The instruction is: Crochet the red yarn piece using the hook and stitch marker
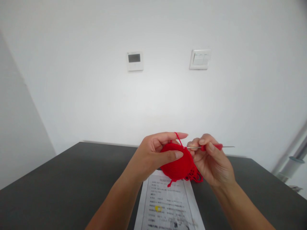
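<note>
My left hand (pixel 158 153) pinches a red crochet piece (pixel 176 164), its thumb flat on the front face. A strand of red yarn (pixel 178 138) runs over the outstretched left index finger down to the top edge of the piece. My right hand (pixel 212 156) grips a crochet hook (pixel 217 147) by its red handle. The hook's thin metal shaft points left, and its tip meets the yarn at the edge of the work. Openwork loops (pixel 193 175) hang from the lower right of the piece, and a short yarn end dangles below.
A printed sheet (pixel 168 204) with a small yellow mark (pixel 158 208) lies on the dark table (pixel 59 185) beneath my hands. Behind stands a white wall bearing a thermostat panel (pixel 134 64) and a light switch (pixel 200 59). Pipes (pixel 291 164) show at the right.
</note>
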### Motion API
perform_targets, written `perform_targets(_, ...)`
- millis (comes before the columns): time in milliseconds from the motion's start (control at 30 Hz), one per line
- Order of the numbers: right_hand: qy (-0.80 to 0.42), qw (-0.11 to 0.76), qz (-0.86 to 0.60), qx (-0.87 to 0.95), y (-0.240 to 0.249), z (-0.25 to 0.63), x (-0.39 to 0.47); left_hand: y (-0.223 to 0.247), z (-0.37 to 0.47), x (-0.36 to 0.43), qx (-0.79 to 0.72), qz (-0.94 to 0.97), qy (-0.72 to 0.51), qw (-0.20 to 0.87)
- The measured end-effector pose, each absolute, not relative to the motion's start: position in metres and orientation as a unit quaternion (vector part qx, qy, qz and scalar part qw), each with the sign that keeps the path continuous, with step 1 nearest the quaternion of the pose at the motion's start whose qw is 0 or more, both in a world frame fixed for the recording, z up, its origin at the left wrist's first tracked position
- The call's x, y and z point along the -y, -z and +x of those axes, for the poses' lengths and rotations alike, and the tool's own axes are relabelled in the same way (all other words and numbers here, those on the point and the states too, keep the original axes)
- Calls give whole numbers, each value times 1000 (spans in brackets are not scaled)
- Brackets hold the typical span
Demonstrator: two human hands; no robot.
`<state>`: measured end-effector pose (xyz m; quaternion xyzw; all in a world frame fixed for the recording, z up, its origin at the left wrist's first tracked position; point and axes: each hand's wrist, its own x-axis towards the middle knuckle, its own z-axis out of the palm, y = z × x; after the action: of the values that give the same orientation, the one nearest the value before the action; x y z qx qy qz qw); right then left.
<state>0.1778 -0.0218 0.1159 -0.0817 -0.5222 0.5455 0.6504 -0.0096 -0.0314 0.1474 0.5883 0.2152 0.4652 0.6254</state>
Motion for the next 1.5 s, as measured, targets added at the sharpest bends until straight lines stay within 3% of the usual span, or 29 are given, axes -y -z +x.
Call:
perform_targets(333,-667,626,-60,399,-101,160,13,-151,-8,34,-223,581,-491,610)
perform_targets(1500,-721,575,20,385,-97,161,12,-153,-2,40,-208,581,-522,589)
